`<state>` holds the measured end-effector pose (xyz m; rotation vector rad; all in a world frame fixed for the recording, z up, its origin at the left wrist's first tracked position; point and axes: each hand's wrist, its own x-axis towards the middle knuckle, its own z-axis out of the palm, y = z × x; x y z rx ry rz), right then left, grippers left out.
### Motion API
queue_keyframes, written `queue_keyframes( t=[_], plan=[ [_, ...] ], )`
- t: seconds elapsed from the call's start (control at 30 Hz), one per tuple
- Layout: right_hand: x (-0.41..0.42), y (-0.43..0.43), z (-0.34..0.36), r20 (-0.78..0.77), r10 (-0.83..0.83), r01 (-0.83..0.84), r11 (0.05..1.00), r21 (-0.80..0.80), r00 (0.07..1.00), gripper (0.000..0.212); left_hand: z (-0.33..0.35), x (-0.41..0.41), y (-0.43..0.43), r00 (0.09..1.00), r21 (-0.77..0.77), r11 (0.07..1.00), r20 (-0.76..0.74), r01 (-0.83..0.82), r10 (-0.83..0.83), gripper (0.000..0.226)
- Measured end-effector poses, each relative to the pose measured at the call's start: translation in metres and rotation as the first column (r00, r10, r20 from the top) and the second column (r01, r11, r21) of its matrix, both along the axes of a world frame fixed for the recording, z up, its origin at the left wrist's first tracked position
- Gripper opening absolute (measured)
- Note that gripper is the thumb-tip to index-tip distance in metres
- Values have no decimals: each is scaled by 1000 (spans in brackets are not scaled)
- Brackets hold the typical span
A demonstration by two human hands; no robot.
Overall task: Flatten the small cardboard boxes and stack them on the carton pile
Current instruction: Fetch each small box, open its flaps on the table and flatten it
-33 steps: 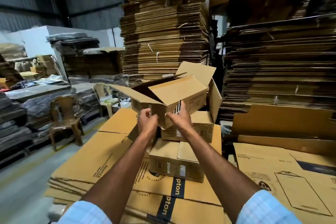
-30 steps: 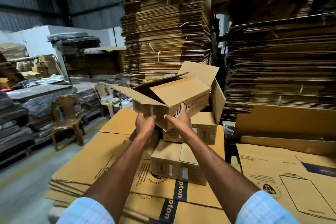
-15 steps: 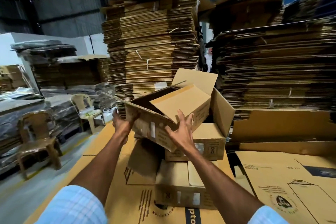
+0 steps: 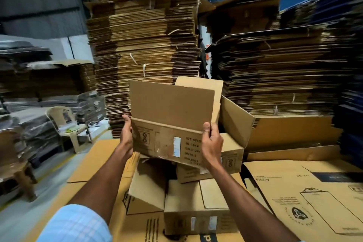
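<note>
I hold a small brown cardboard box (image 4: pixel 169 124) in the air at the centre of the head view, its printed side facing me and its top flaps standing up. My left hand (image 4: pixel 126 135) grips its left edge. My right hand (image 4: pixel 212 143) grips its right edge, thumb on the front face. Below it stand two more small boxes, one closed at the front (image 4: pixel 198 206) and one behind my right hand (image 4: pixel 231 155). They rest on a low pile of flattened cartons (image 4: pixel 94 161).
Tall stacks of flattened cardboard rise behind, one at the centre (image 4: pixel 145 45) and one at the right (image 4: pixel 279 72). Large printed flat cartons (image 4: pixel 306 198) lie at the right. Plastic chairs (image 4: pixel 66 124) and wrapped bundles stand at the left beside a grey floor aisle.
The box has swung from tilted and open-topped to upright with its printed side facing me. My hands shifted from its underside to its left and right edges, and the view moved closer.
</note>
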<state>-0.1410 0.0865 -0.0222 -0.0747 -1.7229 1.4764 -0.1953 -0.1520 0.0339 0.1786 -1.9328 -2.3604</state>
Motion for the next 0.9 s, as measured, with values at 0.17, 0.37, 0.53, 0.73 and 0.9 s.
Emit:
queue_keyframes(
  t=[0.17, 0.37, 0.53, 0.73, 0.9],
  plan=[
    [23, 18, 20, -115, -17, 13, 999, -38, 993, 41, 7, 13, 10, 990, 92, 986, -43, 136, -133, 79],
    [67, 57, 40, -151, 5, -14, 998, -63, 989, 31, 37, 63, 28, 987, 33, 996, 133, 86, -89, 110],
    [111, 103, 56, -187, 99, -103, 995, -12, 977, 33, 38, 126, 57, 997, -11, 1000, 73, -16, 17, 105],
    [171, 159, 71, -201, 200, -187, 979, 82, 959, 39, 28, 228, 104, 991, -73, 989, -43, -128, 125, 91],
    [245, 195, 83, -227, 300, -275, 952, 134, 927, 27, 27, 319, 152, 963, -132, 967, -189, -216, 190, 68]
  ],
)
